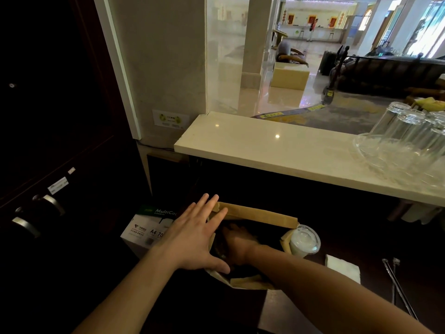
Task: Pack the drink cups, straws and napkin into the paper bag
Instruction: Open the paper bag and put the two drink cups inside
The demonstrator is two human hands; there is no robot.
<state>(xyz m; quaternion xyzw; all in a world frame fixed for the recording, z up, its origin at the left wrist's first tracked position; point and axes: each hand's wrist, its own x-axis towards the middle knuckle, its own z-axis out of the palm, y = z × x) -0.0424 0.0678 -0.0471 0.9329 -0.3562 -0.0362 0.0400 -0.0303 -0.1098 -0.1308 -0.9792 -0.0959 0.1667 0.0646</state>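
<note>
Right hand (237,247) deep inside paper bag (260,214), grip unclear in shadow, left hand (195,237) spread flat.

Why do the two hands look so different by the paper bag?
The left hand is spread flat against the outside edge of the paper bag, while the right hand reaches down inside it. The left hand is brightly lit and fully visible; the right hand sits in shadow, so its fingers are hard to make out. Both are bare and touch the same bag.
</note>
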